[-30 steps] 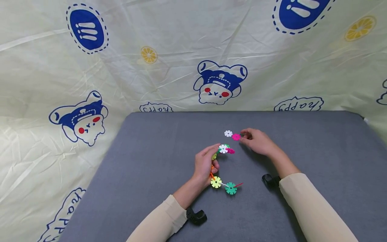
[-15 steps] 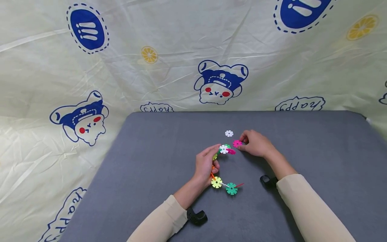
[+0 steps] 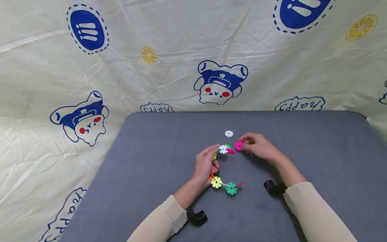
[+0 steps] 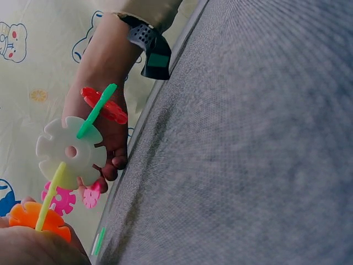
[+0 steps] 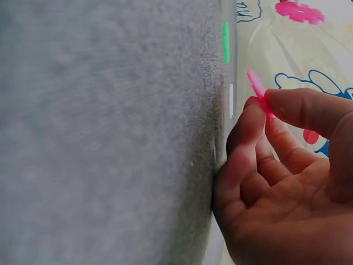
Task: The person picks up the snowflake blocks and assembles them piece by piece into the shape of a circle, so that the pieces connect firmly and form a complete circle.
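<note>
My left hand (image 3: 204, 164) grips a curved chain of slotted plastic snowflake discs above the grey table. Toward me the chain shows a yellow disc (image 3: 216, 182) and a green disc (image 3: 231, 189); the far end has a white disc (image 3: 223, 149) and a pink disc (image 3: 230, 151). In the left wrist view an orange disc (image 4: 38, 219) sits by the left fingers. The right hand (image 3: 260, 146) pinches a separate pink disc (image 5: 257, 88) between thumb and index finger, just right of the chain's far end. Left fingers and palm hide the chain's middle.
A loose white disc (image 3: 228, 133) lies on the grey table (image 3: 157, 161) beyond the hands. A flat green piece (image 5: 226, 42) shows on the table in the right wrist view. A printed cloth (image 3: 169, 80) hangs behind the table's far edge.
My right hand has brought the pink disc from beside the loose white disc toward me, close to the chain, and turned it more face-on. The left hand and chain stay put.
</note>
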The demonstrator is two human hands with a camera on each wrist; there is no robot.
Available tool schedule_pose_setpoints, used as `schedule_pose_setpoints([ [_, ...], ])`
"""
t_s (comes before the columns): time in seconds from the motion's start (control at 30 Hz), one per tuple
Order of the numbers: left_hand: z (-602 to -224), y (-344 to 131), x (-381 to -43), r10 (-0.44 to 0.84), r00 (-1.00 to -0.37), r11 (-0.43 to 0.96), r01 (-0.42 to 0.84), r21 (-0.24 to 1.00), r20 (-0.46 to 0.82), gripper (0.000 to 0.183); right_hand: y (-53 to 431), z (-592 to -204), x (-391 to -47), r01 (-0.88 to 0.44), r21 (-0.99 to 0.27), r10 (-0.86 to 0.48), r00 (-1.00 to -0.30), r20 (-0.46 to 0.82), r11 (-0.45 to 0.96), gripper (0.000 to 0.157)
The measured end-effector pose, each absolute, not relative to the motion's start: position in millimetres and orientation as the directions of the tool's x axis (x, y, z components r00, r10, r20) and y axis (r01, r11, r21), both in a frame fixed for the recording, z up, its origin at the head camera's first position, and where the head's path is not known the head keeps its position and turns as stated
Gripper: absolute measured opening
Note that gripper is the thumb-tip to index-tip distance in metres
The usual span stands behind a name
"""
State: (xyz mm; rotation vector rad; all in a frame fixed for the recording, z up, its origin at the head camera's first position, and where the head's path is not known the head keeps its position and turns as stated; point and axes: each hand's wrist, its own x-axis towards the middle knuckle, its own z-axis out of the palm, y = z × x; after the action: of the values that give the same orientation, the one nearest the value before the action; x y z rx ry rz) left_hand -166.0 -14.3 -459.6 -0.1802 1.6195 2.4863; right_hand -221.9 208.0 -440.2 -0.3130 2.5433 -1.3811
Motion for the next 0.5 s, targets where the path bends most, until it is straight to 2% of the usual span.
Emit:
schedule_pose_setpoints([
  [0.17,-459.5,-14.1,-165.8,0.079,-0.978,-0.401,-0.209,0.892,-0.194,0.035,212.2,-439.9,-214.4,-0.04,-0.875,-0.297,-0.947,-0.121,0.482,0.031],
  [0.5,-460.9,-14.8,-166.6,0.083,-0.977,-0.402,-0.213,0.891,-0.197,0.034,215.4,-436.6,-201.8,-0.057,-0.896,-0.32,-0.943,-0.097,0.44,0.03],
])
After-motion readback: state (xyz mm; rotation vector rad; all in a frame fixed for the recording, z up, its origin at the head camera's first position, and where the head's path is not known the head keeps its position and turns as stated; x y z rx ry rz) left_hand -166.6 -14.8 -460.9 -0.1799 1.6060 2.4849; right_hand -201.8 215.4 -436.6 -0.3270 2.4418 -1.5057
